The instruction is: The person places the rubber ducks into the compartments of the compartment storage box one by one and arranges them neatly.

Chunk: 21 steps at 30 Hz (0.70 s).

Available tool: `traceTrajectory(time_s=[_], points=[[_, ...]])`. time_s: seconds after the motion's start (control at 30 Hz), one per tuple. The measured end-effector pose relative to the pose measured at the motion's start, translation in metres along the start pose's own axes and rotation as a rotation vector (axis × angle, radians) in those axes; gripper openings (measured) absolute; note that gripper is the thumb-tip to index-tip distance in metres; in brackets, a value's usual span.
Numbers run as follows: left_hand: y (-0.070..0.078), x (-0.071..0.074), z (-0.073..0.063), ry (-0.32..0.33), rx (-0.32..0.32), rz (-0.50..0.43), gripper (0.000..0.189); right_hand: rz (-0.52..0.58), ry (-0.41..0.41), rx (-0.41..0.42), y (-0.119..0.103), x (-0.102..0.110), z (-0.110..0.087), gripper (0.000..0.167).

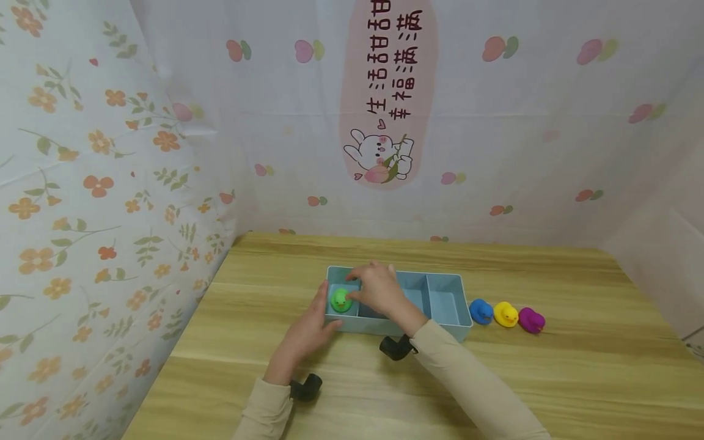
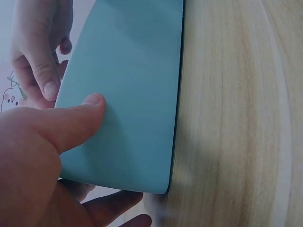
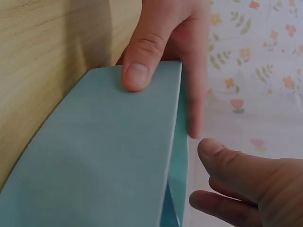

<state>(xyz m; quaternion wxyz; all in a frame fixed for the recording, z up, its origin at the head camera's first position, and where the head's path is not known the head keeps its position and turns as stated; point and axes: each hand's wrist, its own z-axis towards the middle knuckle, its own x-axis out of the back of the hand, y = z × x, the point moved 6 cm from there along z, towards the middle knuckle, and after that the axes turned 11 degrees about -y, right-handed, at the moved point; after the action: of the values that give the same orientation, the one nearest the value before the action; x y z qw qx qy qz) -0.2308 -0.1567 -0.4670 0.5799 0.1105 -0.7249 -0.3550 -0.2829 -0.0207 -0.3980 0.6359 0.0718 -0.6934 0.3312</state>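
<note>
A light blue divided box [image 1: 352, 325] lies lengthwise on the table. In its leftmost compartment sits a green toy duck [image 1: 341, 300]. My left hand [image 1: 305, 333] holds the box's left end, the thumb pressed against the front wall [image 2: 132, 94] and the fingers around the end wall. Over the box is my right hand [image 1: 381, 290], its fingertips beside the green duck. The right wrist view shows a gap between the right hand's [image 3: 246, 182] thumb and fingers with nothing in it. The duck is hidden by the box walls in both wrist views.
Just right of the box, a blue duck [image 1: 481, 311], a yellow duck [image 1: 505, 314] and a purple duck [image 1: 531, 320] stand in a row on the wooden table [image 1: 594, 366]. Patterned cloth [image 1: 286, 122] hangs behind and at the sides. Each wrist carries a black mount [image 1: 396, 348].
</note>
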Motion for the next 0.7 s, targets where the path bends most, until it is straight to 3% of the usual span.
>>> traceTrajectory(time_s=[0.47,0.7], points=[[0.002,0.000,-0.002,0.001,-0.001,-0.023,0.086,0.042,0.021,-0.020,0.015,0.008,-0.012,0.031],[-0.002,-0.002,-0.002,-0.004,0.039,-0.038,0.086,0.078,0.042,-0.047,0.028,0.015,-0.019,0.026]])
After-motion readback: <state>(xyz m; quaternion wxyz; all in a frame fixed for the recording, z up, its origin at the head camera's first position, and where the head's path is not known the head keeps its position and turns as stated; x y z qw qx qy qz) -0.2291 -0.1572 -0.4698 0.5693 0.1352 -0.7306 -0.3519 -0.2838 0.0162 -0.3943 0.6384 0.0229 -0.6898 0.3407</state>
